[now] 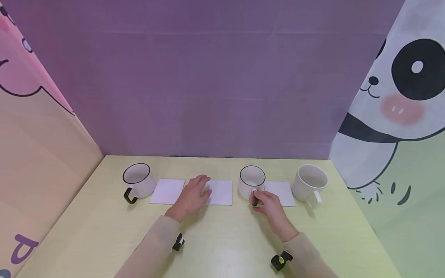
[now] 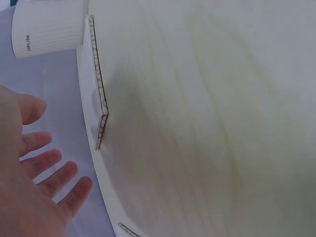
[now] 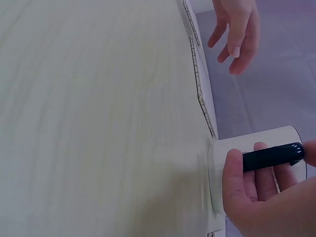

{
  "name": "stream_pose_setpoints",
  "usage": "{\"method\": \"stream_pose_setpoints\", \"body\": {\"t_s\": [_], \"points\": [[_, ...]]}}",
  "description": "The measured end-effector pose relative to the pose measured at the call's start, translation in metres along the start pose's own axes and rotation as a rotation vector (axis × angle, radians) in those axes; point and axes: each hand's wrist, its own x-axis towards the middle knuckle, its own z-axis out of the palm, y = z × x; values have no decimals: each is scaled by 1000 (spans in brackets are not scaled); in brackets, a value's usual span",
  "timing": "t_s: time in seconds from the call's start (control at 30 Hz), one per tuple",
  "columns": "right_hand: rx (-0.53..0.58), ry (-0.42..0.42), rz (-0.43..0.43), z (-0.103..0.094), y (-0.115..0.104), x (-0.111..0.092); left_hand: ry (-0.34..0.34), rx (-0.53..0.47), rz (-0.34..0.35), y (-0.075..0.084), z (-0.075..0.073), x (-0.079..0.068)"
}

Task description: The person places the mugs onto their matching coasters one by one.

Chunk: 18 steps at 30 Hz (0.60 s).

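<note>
A white mug with a black rim [image 1: 248, 190] stands between the middle and right white square boards. My right hand [image 1: 272, 212] grips its black handle [image 3: 271, 157], fingers around it with the thumb at the handle's end in the right wrist view. My left hand [image 1: 192, 197] hovers over the gap between the left board [image 1: 167, 192] and the middle board [image 1: 221, 192]. Its fingers are spread loosely and hold nothing, as the left wrist view also shows. Part of the right board [image 1: 281, 193] is hidden by my right hand.
Another black-rimmed mug with a black handle [image 1: 143, 186] stands left of the boards. A plain white mug [image 1: 307, 185] stands at the right, beside the right board. A purple wall [image 1: 215, 85] closes off the table's back edge.
</note>
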Motion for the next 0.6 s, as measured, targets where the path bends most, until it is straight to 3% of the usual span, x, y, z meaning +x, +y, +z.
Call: {"method": "stream_pose_setpoints", "body": {"t_s": [0.33, 0.6], "points": [[30, -12, 12, -1, 0, -1, -97, 48, -15, -3, 1, 7], [60, -9, 20, 0, 0, 0, -137, 97, -9, -10, 2, 9]]}}
